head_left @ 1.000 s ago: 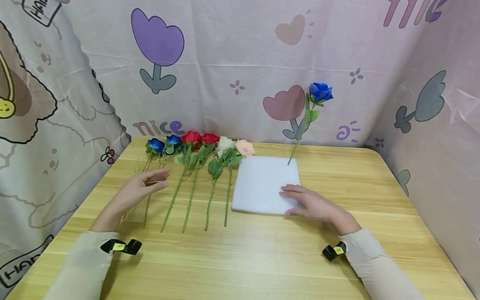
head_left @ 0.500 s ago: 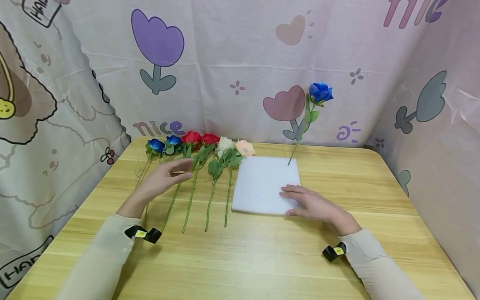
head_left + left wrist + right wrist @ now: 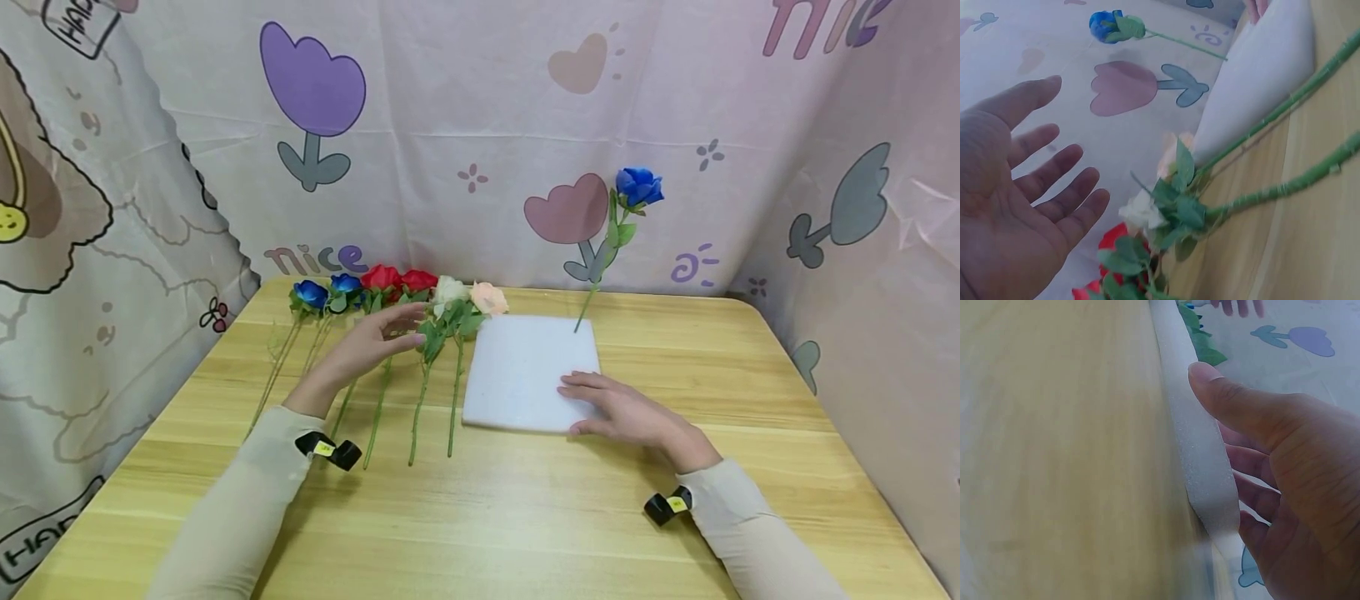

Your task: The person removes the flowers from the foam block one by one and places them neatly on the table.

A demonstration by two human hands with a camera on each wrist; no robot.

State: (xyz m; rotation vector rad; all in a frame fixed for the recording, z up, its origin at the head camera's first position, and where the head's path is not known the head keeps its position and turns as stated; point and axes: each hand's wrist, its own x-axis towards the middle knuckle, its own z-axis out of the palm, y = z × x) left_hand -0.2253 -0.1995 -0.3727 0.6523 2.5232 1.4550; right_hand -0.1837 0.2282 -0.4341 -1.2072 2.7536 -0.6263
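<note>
My left hand point(image 3: 369, 343) is held above the rose stems, its fingers extended and nothing in them. In the head view its fingertips overlap the leaves beside the white rose point(image 3: 450, 290); the left wrist view shows a gap between the hand and the flowers. A peach rose point(image 3: 489, 297) lies just to the right. My right hand point(image 3: 628, 410) rests on the near right corner of a white foam board point(image 3: 525, 367), fingers on its top and thumb by the front edge. One blue rose point(image 3: 639, 187) stands upright, stuck into the board's far right part.
Two red roses point(image 3: 381, 278) lie left of the white one, partly behind my left arm. Further left lie two blue roses point(image 3: 310, 294). All their stems point toward me on the wooden table point(image 3: 480, 533). A printed curtain point(image 3: 465, 100) hangs behind the table.
My left hand has moved right and slightly away from me, from over the blue roses' stems to beside the white rose. The right hand and the board stay in place.
</note>
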